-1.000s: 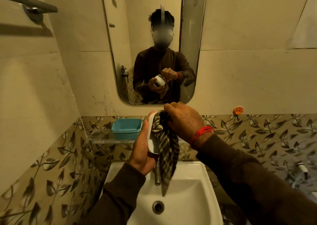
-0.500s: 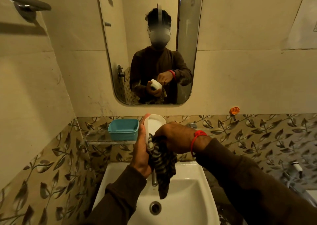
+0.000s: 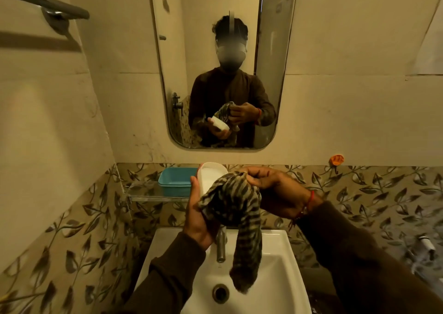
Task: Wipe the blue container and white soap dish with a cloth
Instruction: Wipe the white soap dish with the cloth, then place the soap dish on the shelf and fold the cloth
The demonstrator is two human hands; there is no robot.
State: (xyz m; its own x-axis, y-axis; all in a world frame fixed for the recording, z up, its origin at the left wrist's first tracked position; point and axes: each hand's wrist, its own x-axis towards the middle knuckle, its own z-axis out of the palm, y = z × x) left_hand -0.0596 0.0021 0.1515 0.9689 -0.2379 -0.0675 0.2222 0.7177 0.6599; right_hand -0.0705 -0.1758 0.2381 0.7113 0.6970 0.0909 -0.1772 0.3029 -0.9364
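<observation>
My left hand (image 3: 197, 215) holds the white soap dish (image 3: 211, 175) tilted on its edge above the sink, its hollow side facing right. My right hand (image 3: 275, 189) grips a striped dark-and-tan cloth (image 3: 236, 208), bunched against the lower part of the dish, so that part is hidden. A long tail of the cloth hangs down into the basin. The blue container (image 3: 176, 180) stands on a glass shelf (image 3: 146, 195) just left of the dish, untouched.
A white sink (image 3: 285, 268) with a metal tap (image 3: 221, 245) and drain (image 3: 220, 293) lies below my hands. A mirror (image 3: 271, 50) hangs on the wall ahead. A towel rail (image 3: 48, 1) is at upper left, an orange hook (image 3: 336, 159) at right.
The cloth has slid from the dish's top down over its lower half, then bunched up wider across it. The dish has tipped so its open side shows more.
</observation>
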